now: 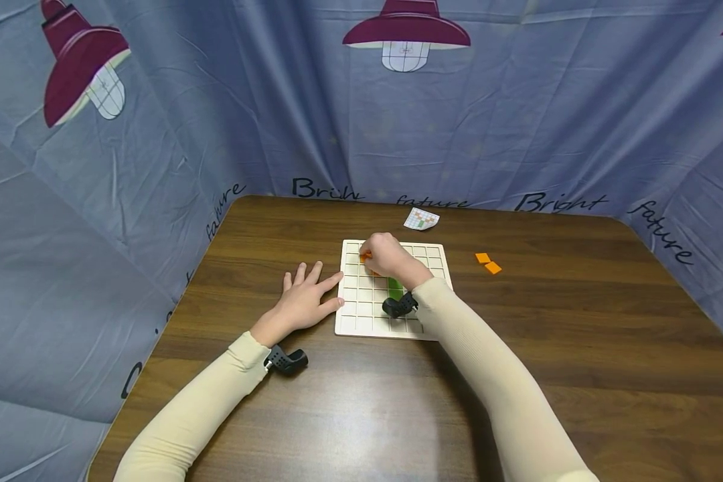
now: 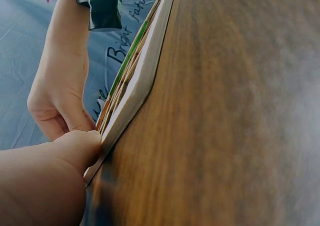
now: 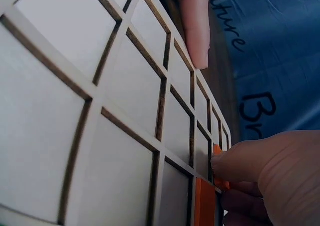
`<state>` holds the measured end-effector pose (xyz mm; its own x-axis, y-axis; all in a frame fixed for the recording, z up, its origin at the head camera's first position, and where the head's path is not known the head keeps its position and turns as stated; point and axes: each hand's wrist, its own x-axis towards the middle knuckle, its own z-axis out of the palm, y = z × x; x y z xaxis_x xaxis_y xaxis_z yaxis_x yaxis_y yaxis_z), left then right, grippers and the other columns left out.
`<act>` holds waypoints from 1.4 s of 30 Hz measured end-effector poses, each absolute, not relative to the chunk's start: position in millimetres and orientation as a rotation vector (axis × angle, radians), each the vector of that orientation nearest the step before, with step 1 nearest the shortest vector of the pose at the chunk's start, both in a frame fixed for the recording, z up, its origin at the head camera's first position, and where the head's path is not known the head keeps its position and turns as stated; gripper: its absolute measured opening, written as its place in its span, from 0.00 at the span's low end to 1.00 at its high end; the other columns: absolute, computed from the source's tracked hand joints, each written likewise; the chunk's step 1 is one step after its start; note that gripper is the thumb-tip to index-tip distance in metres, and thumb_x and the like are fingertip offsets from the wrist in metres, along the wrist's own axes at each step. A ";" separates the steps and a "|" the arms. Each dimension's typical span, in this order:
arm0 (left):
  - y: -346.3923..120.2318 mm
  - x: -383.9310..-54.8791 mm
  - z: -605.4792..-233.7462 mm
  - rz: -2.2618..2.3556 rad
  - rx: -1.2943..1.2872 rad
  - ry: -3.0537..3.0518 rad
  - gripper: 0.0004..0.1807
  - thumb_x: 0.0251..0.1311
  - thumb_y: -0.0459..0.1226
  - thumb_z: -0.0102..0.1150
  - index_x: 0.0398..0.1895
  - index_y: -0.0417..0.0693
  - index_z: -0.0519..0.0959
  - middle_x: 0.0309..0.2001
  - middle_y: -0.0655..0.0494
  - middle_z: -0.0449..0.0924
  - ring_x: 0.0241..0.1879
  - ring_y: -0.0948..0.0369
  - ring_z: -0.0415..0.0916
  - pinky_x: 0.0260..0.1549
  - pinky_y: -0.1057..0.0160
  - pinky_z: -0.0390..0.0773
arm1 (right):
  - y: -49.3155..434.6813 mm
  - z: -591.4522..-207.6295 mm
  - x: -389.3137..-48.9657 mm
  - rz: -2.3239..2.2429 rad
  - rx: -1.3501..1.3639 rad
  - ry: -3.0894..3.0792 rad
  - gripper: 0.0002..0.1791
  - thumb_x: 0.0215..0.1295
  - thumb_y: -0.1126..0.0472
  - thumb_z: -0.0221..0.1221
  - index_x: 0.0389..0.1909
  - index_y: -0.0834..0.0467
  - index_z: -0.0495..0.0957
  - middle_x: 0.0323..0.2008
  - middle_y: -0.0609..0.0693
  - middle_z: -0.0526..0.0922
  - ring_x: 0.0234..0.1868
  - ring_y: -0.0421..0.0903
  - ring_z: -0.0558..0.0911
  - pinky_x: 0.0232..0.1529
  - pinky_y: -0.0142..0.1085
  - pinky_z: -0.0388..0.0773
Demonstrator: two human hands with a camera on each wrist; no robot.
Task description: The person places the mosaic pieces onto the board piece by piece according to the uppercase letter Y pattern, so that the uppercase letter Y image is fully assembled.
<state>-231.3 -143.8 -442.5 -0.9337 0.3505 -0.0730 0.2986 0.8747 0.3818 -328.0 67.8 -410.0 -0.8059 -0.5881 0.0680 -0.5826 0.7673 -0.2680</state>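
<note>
A white grid board (image 1: 352, 325) with square recesses lies on the table. Over its upper left part, my right hand (image 1: 388, 258) pinches an orange square tile (image 3: 218, 166) between thumb and fingers, down at the recesses. Another orange tile (image 3: 204, 201) sits in the grid close by. Green (image 1: 395, 288) shows in the middle of the board, partly covered by my right wrist and its camera. My left hand (image 1: 301, 304) lies with fingers spread on the table, its thumb and index fingertip touching the board's left edge.
Two loose orange tiles, one (image 1: 483, 258) behind the other (image 1: 493, 268), lie right of the board. Behind it is a small paper card (image 1: 422, 219) printed with a coloured grid pattern. A blue curtain (image 1: 313, 134) hangs around the wooden table (image 1: 578, 301).
</note>
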 end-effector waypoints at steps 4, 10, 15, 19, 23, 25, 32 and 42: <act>-143.7 -231.5 -442.8 0.559 0.509 2.906 0.35 0.73 0.59 0.47 0.80 0.63 0.61 0.81 0.35 0.47 0.79 0.29 0.38 0.70 0.22 0.41 | 67.2 -409.9 -328.0 -0.445 -0.955 2.926 0.10 0.61 0.74 0.60 0.31 0.58 0.88 0.42 0.55 0.90 0.32 0.46 0.80 0.41 0.38 0.77; -143.7 -231.0 -443.1 0.557 0.510 2.911 0.35 0.73 0.59 0.48 0.79 0.63 0.62 0.81 0.35 0.47 0.79 0.29 0.38 0.70 0.22 0.41 | 65.4 -409.2 -327.1 -0.451 -0.962 2.922 0.10 0.58 0.74 0.60 0.29 0.58 0.88 0.37 0.53 0.89 0.33 0.46 0.78 0.41 0.38 0.77; -143.7 -231.0 -443.6 0.553 0.513 2.918 0.35 0.73 0.59 0.48 0.79 0.63 0.62 0.81 0.35 0.48 0.79 0.29 0.39 0.70 0.22 0.42 | 64.6 -409.6 -326.2 -0.436 -0.995 2.931 0.12 0.56 0.76 0.59 0.30 0.59 0.89 0.37 0.54 0.90 0.37 0.49 0.84 0.43 0.41 0.81; -143.8 -230.9 -443.7 0.554 0.512 2.917 0.34 0.73 0.59 0.48 0.79 0.63 0.62 0.81 0.35 0.48 0.79 0.29 0.39 0.70 0.22 0.42 | 63.7 -410.3 -325.3 -0.415 -0.994 2.936 0.13 0.57 0.76 0.59 0.32 0.60 0.90 0.40 0.55 0.91 0.40 0.52 0.87 0.45 0.42 0.82; -143.8 -230.4 -443.3 0.560 0.512 2.913 0.35 0.73 0.59 0.48 0.79 0.63 0.62 0.81 0.35 0.48 0.79 0.28 0.39 0.70 0.22 0.42 | 63.3 -411.2 -324.8 -0.399 -0.989 2.944 0.12 0.57 0.76 0.59 0.32 0.60 0.89 0.39 0.55 0.90 0.40 0.51 0.86 0.45 0.42 0.82; -143.7 -230.3 -443.2 0.560 0.511 2.913 0.34 0.73 0.59 0.48 0.79 0.63 0.62 0.81 0.35 0.48 0.79 0.29 0.39 0.70 0.22 0.42 | 63.1 -411.1 -324.5 -0.401 -0.985 2.946 0.13 0.57 0.76 0.59 0.32 0.60 0.89 0.39 0.55 0.90 0.39 0.50 0.86 0.45 0.42 0.81; -143.4 -230.1 -443.0 0.555 0.517 2.925 0.34 0.73 0.59 0.48 0.79 0.62 0.63 0.81 0.35 0.49 0.79 0.28 0.40 0.70 0.22 0.42 | 62.8 -410.3 -322.8 -0.391 -0.970 2.956 0.12 0.58 0.76 0.59 0.33 0.60 0.89 0.39 0.55 0.90 0.41 0.51 0.86 0.45 0.42 0.81; -142.9 -230.2 -443.2 0.556 0.518 2.923 0.34 0.73 0.59 0.48 0.79 0.62 0.63 0.81 0.35 0.49 0.79 0.28 0.39 0.70 0.22 0.42 | 67.0 -411.6 -321.4 -0.462 -0.990 2.965 0.11 0.60 0.75 0.60 0.33 0.61 0.88 0.38 0.57 0.88 0.42 0.52 0.83 0.46 0.43 0.81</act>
<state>-230.2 -142.9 -443.2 -0.9340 0.3533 -0.0543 0.3086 0.8737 0.3761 -321.4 67.0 -411.6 -0.8035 -0.5853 0.1086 -0.5906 0.7609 -0.2688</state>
